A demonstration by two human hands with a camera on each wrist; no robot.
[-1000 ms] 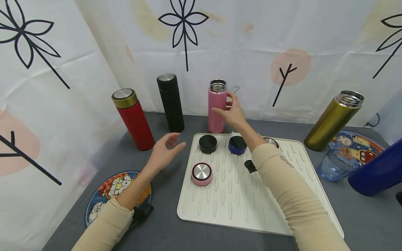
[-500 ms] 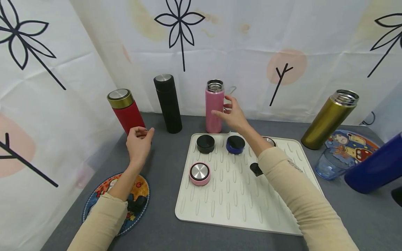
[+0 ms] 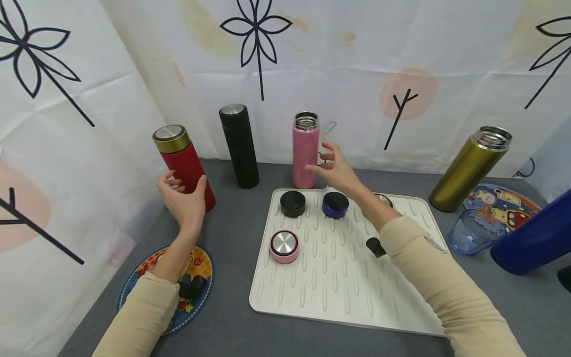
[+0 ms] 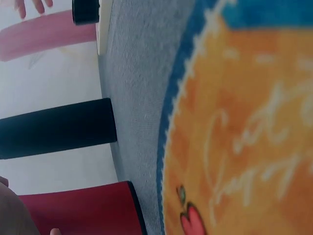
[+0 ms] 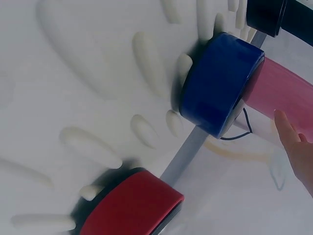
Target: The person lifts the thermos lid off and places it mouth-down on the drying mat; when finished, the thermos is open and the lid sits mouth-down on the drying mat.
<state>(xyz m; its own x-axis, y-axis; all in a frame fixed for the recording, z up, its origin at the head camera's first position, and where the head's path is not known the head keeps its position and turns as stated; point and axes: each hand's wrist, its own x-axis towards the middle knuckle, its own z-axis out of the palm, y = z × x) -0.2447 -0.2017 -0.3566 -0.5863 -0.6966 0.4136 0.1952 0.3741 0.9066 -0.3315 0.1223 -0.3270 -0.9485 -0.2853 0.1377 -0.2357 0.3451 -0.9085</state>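
Observation:
My left hand (image 3: 185,201) spreads in front of a red thermos flask (image 3: 189,166) with a gold and steel lid. Its thumb lies over the flask's right edge, its fingers at the left edge. In the left wrist view the lower red body (image 4: 93,208) shows beside the thumb tip. My right hand (image 3: 339,171) stands with parted fingers at the right of a lidless pink flask (image 3: 305,156), the thumb tip overlapping it. Both flasks stand upright. A black flask (image 3: 240,148) with its lid on stands between them.
A cream ribbed mat (image 3: 312,297) bears a black lid (image 3: 292,204), a blue lid (image 3: 335,205), a pink lid (image 3: 284,245) and a red lid (image 5: 132,205). At the right are a lidless gold flask (image 3: 470,168), a glass (image 3: 475,233) and a blue flask (image 3: 531,235). A round placemat (image 3: 202,265) lies front left.
My left hand has moved left from beside the mat to the red flask, its fingers spreading around its front. My right hand has drawn slightly down and away from the pink flask.

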